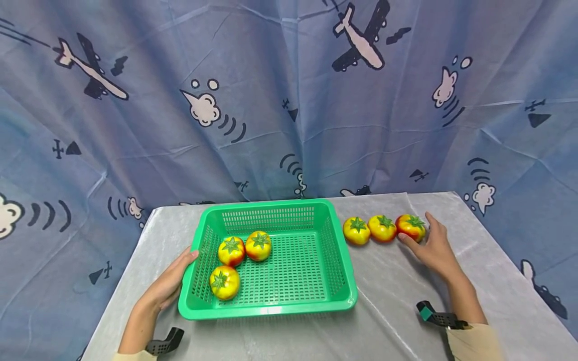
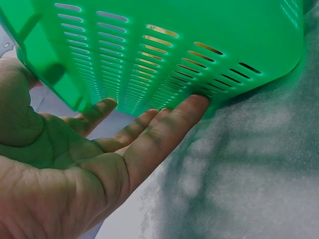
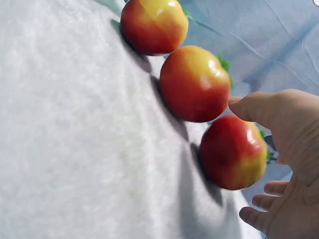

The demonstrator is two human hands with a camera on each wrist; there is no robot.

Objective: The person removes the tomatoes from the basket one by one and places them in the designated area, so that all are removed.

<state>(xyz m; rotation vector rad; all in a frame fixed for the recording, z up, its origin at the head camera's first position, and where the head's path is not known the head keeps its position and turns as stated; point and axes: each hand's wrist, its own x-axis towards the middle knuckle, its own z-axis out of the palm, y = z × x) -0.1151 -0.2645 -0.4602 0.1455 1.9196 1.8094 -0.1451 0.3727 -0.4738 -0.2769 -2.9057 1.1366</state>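
Note:
A green plastic basket [image 1: 271, 312] with slotted walls stands on the table, three red-and-yellow tomato-like fruits [image 1: 225, 283] with green leafy tops at its left side. My left hand [image 1: 169, 281] holds the basket's left edge. In the left wrist view its thumb lies over the rim, and the fairly straight fingers [image 2: 167, 134] touch the outer wall. Right of the basket, three more such fruits sit in a row. Around the rightmost fruit [image 1: 411, 228], my right hand [image 1: 435, 248] is spread, thumb on the near side and fingers beyond. Contact with that fruit is unclear.
The other two fruits of the row, a middle one [image 1: 382, 228] and a left one [image 1: 356, 231], sit close to the basket's right wall. A grey-white cloth [image 1: 384, 321] covers the table. Behind it hangs a blue curtain [image 1: 271, 100] printed with airplanes.

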